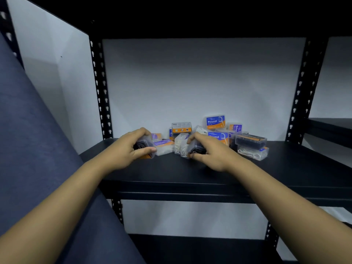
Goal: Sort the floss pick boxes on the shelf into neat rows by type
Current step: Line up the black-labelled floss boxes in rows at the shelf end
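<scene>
Several floss pick boxes lie in a loose heap at the back of the black shelf (209, 176). My left hand (129, 149) grips a clear box with a black and orange label (143, 147) at the heap's left end. My right hand (207, 149) grips a similar black-labelled box (197, 150) near the middle. A blue "Round" box (215, 121) stands on top at the back, with another blue "Round" box (219, 137) below it. A purple "Smooth" box (163, 144) lies between my hands. A black-labelled box (250, 141) rests on a clear box (253, 153) at the right.
Black perforated uprights stand at the shelf's left (99, 88) and right (302, 88). A white wall is behind. A dark blue padded surface (38, 149) fills the left. Lower shelves (200, 248) show below, and another shelf (329, 128) at the right.
</scene>
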{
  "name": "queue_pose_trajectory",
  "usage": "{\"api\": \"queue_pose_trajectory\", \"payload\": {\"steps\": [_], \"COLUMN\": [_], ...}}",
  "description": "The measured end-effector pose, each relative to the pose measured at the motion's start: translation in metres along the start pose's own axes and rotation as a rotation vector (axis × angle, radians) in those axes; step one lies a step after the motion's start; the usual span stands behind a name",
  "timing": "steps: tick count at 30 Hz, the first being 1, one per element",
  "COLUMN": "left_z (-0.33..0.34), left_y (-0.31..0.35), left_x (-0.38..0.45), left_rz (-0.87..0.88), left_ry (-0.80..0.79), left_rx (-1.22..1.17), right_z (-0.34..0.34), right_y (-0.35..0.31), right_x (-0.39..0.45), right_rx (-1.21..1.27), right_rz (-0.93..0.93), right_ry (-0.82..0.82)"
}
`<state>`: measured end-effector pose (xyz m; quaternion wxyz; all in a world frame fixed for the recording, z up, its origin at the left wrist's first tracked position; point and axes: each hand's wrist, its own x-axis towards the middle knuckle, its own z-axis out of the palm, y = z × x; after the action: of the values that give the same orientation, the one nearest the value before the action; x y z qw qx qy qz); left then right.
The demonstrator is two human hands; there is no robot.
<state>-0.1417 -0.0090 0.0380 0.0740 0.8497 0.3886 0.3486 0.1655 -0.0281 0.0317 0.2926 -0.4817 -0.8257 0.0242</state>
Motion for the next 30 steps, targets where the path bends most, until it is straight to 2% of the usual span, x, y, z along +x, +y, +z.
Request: {"api": "queue_pose_trajectory", "payload": {"steps": [4, 19, 30], "left_z": [-0.036, -0.107, -0.112], "left_y": [-0.005, -0.037, -0.068], "left_x": [-0.009, -0.02, -0.028], "left_rz": [0.039, -0.167, -0.256], "left_ry": [-0.07, -0.381, -0.405], "left_rx": [0.1, 0.205, 0.154], "right_z": [-0.003, 0.029, 0.081], "right_y": [-0.027, -0.128, -0.165], "right_x": [0.018, 0.087, 0.125], "right_rx": [0.057, -0.005, -0.118], "right_rz": [0.008, -0.08, -0.07], "right_ry": [-0.069, -0.349, -0.489]}}
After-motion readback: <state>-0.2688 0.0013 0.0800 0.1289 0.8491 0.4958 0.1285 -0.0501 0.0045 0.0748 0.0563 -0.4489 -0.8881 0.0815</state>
